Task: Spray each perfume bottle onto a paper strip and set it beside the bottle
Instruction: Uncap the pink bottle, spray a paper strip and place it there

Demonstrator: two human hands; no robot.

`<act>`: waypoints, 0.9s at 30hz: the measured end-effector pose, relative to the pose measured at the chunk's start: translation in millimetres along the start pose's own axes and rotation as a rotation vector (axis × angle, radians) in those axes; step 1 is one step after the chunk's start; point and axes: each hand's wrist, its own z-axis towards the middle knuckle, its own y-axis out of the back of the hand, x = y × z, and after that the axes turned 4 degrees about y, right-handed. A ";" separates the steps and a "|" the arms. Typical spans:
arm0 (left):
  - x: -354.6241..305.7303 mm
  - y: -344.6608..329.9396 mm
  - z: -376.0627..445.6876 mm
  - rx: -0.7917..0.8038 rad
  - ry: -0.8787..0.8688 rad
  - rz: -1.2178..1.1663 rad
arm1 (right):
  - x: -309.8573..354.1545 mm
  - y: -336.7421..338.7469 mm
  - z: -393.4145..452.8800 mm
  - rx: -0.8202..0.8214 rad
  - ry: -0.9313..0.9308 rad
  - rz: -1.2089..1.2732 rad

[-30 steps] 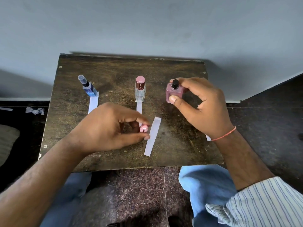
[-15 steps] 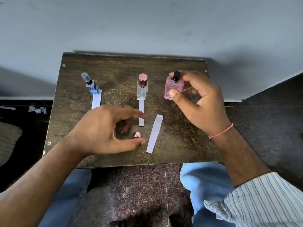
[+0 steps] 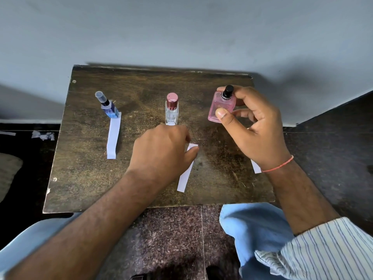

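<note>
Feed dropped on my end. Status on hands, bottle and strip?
Right hand holds pink bottle lifted, cap off. Left hand on loose paper strip, grip hidden. Nothing in the way.

Three bottles (image 3: 222, 107), three strips (image 3: 113, 136).

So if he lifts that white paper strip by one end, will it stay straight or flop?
Probably flop a bit. The paper strip is long, thin and lies flat on the table, so it looks very light and bendy. The left hand is at its far end, so the free end would likely droop. A puff of air might shift it too.
</note>
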 end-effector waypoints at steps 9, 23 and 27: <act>-5.3 1.7 2.0 0.071 0.059 -0.040 | 13.5 7.0 -1.4 -0.036 -0.308 0.358; 8.0 11.1 -4.5 0.098 -0.062 -0.061 | 62.5 11.8 2.8 -0.101 -0.304 0.471; 9.7 10.8 -3.5 0.122 -0.063 -0.107 | 78.3 10.7 -13.9 -0.138 -0.309 0.398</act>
